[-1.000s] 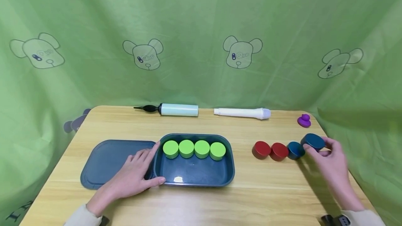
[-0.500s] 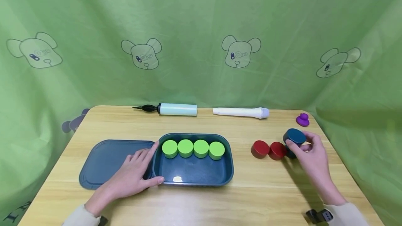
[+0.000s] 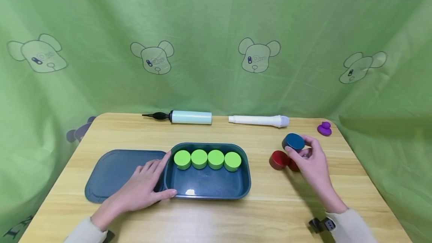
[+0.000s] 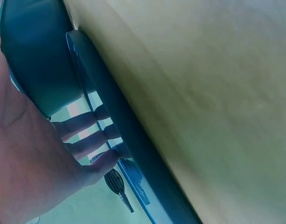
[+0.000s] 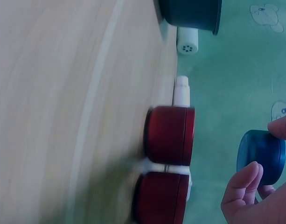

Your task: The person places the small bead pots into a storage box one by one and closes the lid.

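My right hand (image 3: pixel 314 164) pinches a short dark blue cylinder (image 3: pixel 294 142) between thumb and fingers, raised above the table. In the head view it hovers close behind two red cylinders (image 3: pixel 278 160), one partly covered by the hand; the right wrist view shows both reds (image 5: pixel 168 135) side by side. My left hand (image 3: pixel 143 186) rests at the left side of a dark blue open box (image 3: pixel 207 185), thumb at its front corner and fingers extended across the lid's edge. Inside the box, several lime green cylinders (image 3: pixel 199 159) stand in a row along the back wall.
Left of the box lies its flat dark blue lid (image 3: pixel 114 175). Along the table's back edge are a light blue hand pump (image 3: pixel 191 117) with a black nozzle and a white toy microphone (image 3: pixel 258 120). A small purple duck-shaped piece (image 3: pixel 325 128) sits at the back right corner.
My right hand has carried the blue cylinder leftward, from the right end of the row to above the reds. The other blue cylinder is now hidden from the head view. My left hand stays put.
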Demonstrator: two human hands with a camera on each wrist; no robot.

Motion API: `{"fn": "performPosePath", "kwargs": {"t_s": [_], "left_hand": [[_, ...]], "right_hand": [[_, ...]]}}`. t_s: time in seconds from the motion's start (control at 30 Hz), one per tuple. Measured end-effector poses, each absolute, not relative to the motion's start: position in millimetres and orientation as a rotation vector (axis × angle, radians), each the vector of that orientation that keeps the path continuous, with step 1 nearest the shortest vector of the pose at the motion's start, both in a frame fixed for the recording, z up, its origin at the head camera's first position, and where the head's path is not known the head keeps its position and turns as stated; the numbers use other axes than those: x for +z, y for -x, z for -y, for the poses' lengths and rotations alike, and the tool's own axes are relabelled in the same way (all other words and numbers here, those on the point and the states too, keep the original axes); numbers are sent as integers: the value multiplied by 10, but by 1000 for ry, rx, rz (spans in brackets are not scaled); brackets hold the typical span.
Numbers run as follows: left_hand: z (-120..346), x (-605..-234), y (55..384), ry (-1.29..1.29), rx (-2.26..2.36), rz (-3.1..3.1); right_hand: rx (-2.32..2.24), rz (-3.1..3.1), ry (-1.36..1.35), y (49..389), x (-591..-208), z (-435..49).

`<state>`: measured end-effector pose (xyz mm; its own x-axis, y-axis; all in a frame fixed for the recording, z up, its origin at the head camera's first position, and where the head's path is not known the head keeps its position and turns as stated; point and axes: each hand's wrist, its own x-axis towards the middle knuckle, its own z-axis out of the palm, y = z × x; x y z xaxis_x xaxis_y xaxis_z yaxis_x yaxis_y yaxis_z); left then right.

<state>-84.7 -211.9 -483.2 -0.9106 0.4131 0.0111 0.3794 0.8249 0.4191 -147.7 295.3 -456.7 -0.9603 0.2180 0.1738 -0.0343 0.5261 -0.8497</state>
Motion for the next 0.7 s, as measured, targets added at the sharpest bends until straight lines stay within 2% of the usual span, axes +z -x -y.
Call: {"fn": "performPosePath", "kwargs": {"t_s": [0.7], "left_hand": [[2132, -4838, 854, -646, 659, -2924]], "right_hand": [[1638, 2589, -38, 1381, -4501, -2404]]}}
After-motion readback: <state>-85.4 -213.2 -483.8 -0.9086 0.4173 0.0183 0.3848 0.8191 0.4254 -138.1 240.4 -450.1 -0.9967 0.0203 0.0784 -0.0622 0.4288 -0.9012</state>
